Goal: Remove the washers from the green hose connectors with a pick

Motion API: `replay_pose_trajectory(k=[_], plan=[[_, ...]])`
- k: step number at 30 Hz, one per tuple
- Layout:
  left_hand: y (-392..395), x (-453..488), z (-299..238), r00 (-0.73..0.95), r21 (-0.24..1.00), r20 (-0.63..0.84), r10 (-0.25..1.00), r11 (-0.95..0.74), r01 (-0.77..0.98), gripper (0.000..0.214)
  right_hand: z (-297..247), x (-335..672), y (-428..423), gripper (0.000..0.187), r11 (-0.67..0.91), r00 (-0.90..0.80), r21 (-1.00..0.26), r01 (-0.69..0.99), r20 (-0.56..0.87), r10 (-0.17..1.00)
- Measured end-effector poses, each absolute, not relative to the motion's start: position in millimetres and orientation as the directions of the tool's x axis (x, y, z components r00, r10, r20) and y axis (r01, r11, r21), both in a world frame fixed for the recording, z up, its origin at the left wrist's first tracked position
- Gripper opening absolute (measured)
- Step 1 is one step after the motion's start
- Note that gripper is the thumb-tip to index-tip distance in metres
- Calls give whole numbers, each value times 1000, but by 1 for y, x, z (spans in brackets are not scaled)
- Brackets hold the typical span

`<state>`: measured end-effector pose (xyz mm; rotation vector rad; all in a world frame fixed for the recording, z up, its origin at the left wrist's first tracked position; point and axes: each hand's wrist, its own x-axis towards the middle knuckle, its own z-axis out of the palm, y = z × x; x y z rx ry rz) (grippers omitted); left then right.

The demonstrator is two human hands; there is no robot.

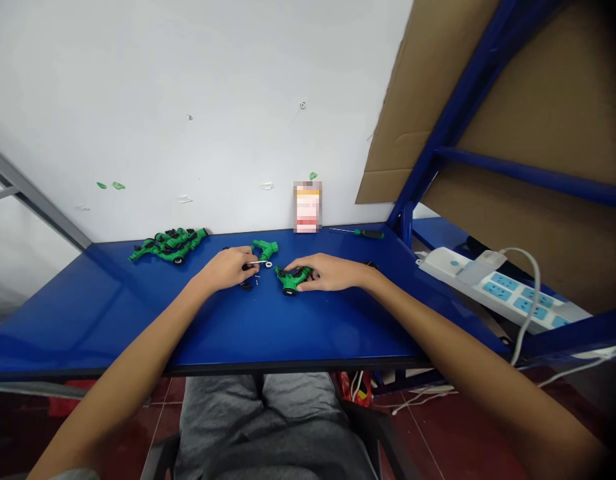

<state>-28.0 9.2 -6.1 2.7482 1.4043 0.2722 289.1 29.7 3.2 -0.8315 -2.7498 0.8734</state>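
My right hand [329, 273] lies on the blue table [138, 320], fingers closed on a green plastic hose fitting with black parts [291, 278]. My left hand [229, 268] rests beside it, pinching a small black and white part [257, 264] at its fingertips. A second green fitting [265, 249] lies just behind the two hands. Tiny black and white bits [251, 285] are scattered on the table below my left fingers.
A pile of green fittings [169, 245] sits at the back left. A small box [307, 207] stands against the white wall, and a green-handled screwdriver [362, 233] lies to its right. A white power strip [503, 287] and blue shelf frame with cardboard are on the right.
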Motion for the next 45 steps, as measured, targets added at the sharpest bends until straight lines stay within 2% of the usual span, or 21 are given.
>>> replay_pose_trajectory(k=[4, 10, 13, 20, 23, 26, 31, 34, 37, 42, 45], plan=[[10, -30, -3, 549, 155, 146, 823, -567, 809, 24, -7, 282, 28, 37, 762, -844, -499, 412, 105, 525], [-6, -15, 8, 539, 411, 269, 798, -601, 685, 33, -13, 267, 15, 38, 797, -837, -432, 423, 151, 526], [-14, -9, 14, 535, 545, 245, 808, -571, 614, 28, -12, 265, 10, 37, 794, -831, -429, 431, 154, 535], [-6, -19, 16, 518, 491, 324, 791, -609, 623, 36, -14, 274, 25, 26, 794, -847, -476, 378, 168, 504], [-4, -27, 22, 473, 461, 304, 827, -562, 687, 44, -14, 279, 32, 23, 807, -860, -475, 351, 177, 478], [-4, -34, 28, 452, 429, 255, 855, -519, 740, 45, -11, 283, 32, 30, 805, -861, -478, 351, 174, 479], [1, -39, 24, 448, 541, 196, 872, -477, 693, 39, -7, 280, 24, 32, 763, -839, -553, 334, 194, 508], [2, -37, 20, 413, 636, 268, 871, -482, 603, 34, -11, 271, 20, 34, 759, -806, -567, 321, 256, 533], [0, -33, 23, 309, 708, 323, 895, -445, 549, 23, -20, 259, 17, 28, 764, -785, -569, 304, 306, 539], [-9, -21, 31, 117, 784, 445, 888, -450, 428, 31, -33, 244, 13, 13, 749, -715, -575, 330, 365, 596], [-13, -13, 30, 129, 799, 463, 877, -476, 367, 35, -36, 242, 12, 9, 717, -689, -600, 353, 351, 634]])
